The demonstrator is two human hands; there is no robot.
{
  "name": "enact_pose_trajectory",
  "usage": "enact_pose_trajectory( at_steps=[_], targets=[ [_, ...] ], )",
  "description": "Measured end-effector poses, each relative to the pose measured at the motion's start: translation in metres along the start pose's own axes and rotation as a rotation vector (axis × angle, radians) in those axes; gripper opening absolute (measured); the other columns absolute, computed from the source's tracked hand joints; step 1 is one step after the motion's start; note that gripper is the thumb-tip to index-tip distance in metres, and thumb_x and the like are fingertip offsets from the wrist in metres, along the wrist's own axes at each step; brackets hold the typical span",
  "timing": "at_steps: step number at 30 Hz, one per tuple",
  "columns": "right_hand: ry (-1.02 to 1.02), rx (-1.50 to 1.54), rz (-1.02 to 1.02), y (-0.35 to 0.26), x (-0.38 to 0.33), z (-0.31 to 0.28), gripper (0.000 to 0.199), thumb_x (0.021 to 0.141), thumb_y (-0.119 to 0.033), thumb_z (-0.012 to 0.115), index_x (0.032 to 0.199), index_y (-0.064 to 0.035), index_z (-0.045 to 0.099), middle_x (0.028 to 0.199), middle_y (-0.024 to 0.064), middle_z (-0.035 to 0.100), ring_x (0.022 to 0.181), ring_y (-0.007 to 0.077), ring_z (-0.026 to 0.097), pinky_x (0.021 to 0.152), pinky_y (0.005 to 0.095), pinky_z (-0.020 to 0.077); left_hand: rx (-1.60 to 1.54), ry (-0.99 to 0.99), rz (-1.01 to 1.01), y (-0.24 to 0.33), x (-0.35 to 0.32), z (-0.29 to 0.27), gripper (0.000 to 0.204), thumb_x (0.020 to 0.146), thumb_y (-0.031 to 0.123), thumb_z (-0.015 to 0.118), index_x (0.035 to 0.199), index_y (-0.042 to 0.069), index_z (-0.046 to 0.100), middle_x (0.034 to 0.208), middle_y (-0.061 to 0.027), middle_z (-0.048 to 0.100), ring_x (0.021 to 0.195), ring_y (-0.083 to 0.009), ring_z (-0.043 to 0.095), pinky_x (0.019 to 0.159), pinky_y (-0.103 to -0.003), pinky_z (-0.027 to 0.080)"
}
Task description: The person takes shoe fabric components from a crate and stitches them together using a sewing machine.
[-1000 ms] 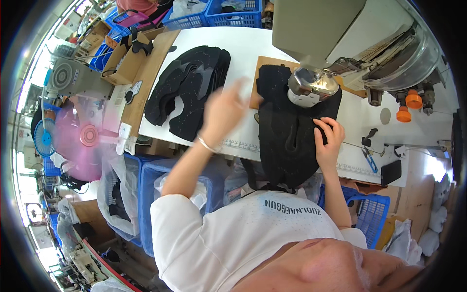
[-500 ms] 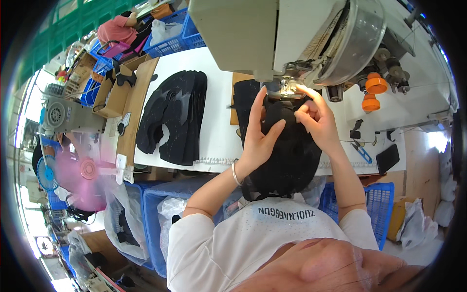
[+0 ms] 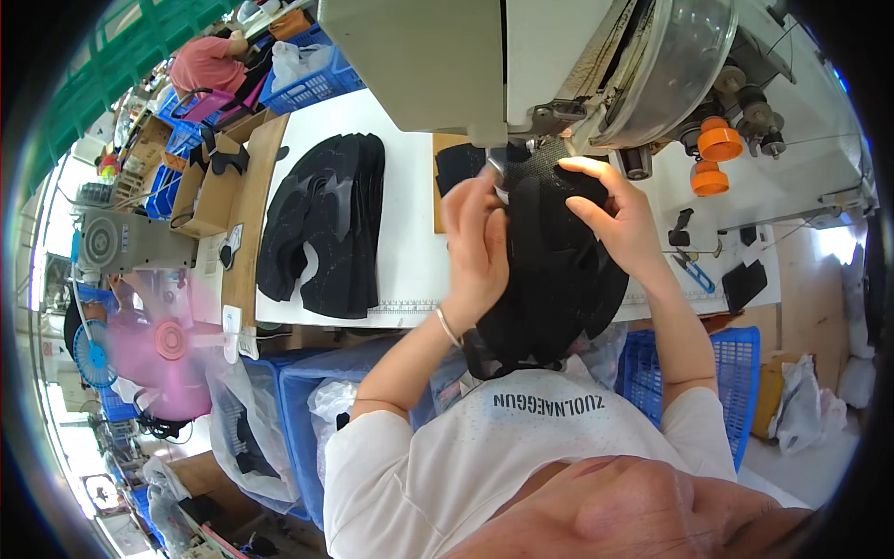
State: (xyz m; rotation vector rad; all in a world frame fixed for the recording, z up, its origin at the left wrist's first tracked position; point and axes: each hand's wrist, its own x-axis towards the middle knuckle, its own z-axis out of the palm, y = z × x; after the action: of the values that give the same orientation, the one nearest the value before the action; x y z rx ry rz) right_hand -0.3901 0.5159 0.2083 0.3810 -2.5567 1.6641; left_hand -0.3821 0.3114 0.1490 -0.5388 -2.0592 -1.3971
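A large black fabric piece [image 3: 549,289] hangs from under the sewing machine head [image 3: 419,70] over the table's front edge against my shirt. Its far end, with a coarser mesh-like patch, lies at the needle area. My right hand [image 3: 615,212] rests on the right side of this piece, index finger and thumb stretched apart. My left hand [image 3: 477,247] is at its left side, fingers raised and bent near a small shiny metal part. Motion smears those fingertips, and whether they pinch anything is hidden.
Stacked black curved pieces [image 3: 326,224] lie on the white table [image 3: 410,121] to the left. At right are blue thread snips [image 3: 693,271], a black square piece [image 3: 745,285] and orange thread knobs [image 3: 719,140]. A pink fan [image 3: 170,340] spins at left. Blue crates [image 3: 736,373] stand below.
My left hand has drawn back from the needle area and its fingers have curled. My right hand's fingers have spread. The black fabric has shifted slightly right, and the bright glow at the needle is no longer visible.
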Motion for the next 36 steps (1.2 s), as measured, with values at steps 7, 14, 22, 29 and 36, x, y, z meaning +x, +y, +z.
enact_pose_trajectory(
  at_steps=[7,14,22,29,36],
  targets=[
    [0.034,0.203,0.040,0.005,0.005,0.001,0.037,0.090,-0.014,0.069,0.126,-0.0058,0.063,0.090,-0.0043,0.063,0.075,0.0019,0.052,0.068,0.0202,0.0437,0.525,-0.159,0.738,-0.004,0.035,-0.018,0.036,0.070,0.001,0.069,0.105,0.007,0.074,0.115,-0.0109,0.062,0.114,-0.0278,0.061,0.095,-0.039,0.056],
    [0.051,0.167,0.106,0.009,0.010,0.003,0.037,0.089,-0.017,0.071,0.123,-0.0038,0.064,0.085,-0.0058,0.058,0.071,0.0023,0.047,0.065,0.0198,0.0405,0.517,-0.129,0.756,-0.006,0.041,-0.016,0.033,0.070,0.002,0.068,0.103,0.002,0.073,0.109,-0.0111,0.065,0.109,-0.0276,0.065,0.093,-0.039,0.058],
    [0.130,0.250,0.070,0.011,0.014,0.008,0.021,0.090,-0.018,0.071,0.102,-0.0017,0.064,0.073,-0.0072,0.054,0.063,0.0009,0.043,0.056,0.0216,0.0354,0.515,-0.114,0.797,-0.012,0.048,-0.019,0.032,0.072,0.005,0.066,0.103,0.000,0.072,0.109,-0.0110,0.066,0.109,-0.0261,0.065,0.096,-0.037,0.056],
    [0.149,0.259,0.062,0.021,0.018,0.009,0.017,0.089,-0.016,0.071,0.088,-0.0058,0.058,0.065,-0.0081,0.051,0.055,0.0012,0.043,0.049,0.0212,0.0328,0.467,-0.094,0.791,-0.016,0.055,-0.015,0.032,0.070,0.003,0.067,0.101,-0.001,0.072,0.108,-0.0110,0.066,0.109,-0.0261,0.065,0.094,-0.037,0.058],
    [0.174,0.275,0.041,0.023,0.016,0.012,0.019,0.089,-0.017,0.072,0.088,-0.0056,0.057,0.064,-0.0074,0.050,0.055,0.0015,0.043,0.049,0.0215,0.0330,0.400,-0.076,0.779,-0.015,0.057,-0.013,0.030,0.069,0.002,0.068,0.099,-0.002,0.072,0.103,-0.0108,0.067,0.102,-0.0284,0.068,0.088,-0.038,0.060]
  ],
)
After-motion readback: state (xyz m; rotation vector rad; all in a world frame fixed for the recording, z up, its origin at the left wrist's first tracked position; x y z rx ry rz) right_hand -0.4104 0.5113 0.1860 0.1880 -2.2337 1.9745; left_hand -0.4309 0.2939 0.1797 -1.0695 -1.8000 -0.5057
